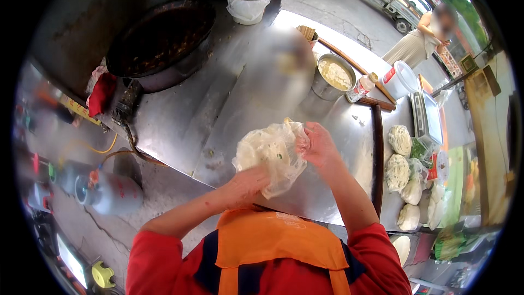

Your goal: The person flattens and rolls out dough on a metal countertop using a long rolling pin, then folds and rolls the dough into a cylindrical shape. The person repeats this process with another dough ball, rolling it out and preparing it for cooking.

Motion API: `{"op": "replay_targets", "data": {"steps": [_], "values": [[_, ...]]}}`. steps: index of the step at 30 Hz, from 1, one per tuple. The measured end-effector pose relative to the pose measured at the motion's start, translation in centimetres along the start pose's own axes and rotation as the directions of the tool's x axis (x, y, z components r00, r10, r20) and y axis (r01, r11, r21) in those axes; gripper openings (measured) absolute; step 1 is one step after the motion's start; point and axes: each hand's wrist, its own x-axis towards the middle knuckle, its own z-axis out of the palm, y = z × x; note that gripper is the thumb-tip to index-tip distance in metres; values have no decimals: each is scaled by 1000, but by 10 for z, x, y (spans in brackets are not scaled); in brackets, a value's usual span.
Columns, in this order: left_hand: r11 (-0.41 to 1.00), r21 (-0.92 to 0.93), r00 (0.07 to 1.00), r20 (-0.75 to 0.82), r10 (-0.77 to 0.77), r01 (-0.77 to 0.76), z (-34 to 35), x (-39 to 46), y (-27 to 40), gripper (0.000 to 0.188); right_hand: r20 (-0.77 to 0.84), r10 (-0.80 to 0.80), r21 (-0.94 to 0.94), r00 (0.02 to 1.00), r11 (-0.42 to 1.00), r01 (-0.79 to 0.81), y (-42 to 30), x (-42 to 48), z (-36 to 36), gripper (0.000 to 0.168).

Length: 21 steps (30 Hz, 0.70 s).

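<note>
A clear plastic bag (pixel 286 180) is spread in front of me above the steel worktop. A pale, dough-like mass (pixel 268 151) with green specks shows inside it. My right hand (pixel 317 144) pinches the bag's edge on the right side. My left hand (pixel 249 179) lies against the near left part of the bag, its fingertips blurred, so whether they grip anything is unclear.
A large dark pan (pixel 163 43) stands at the left, beside a white lined bucket (pixel 248 5). Beyond the bag are a steel pot (pixel 336 76) of pale contents and a seasoning bottle (pixel 362 87). Coiled dough pieces (pixel 398 172) lie right of the wooden strip (pixel 377 159), near a scale (pixel 428 116).
</note>
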Motion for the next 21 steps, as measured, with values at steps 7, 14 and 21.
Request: {"op": "replay_targets", "data": {"steps": [7,14,21], "values": [[912,84,859,311,-406,401,3,-60,16,24,-57,-530,-906,846,384,180,41,37,-81,36],[815,27,789,-270,-552,579,17,-36,6,39,-403,-358,-334,842,914,229,47,88,-78,19],[702,-474,574,-407,-710,532,59,-4,-8,62,-183,0,-84,983,996,-16,46,102,-64,19]]}}
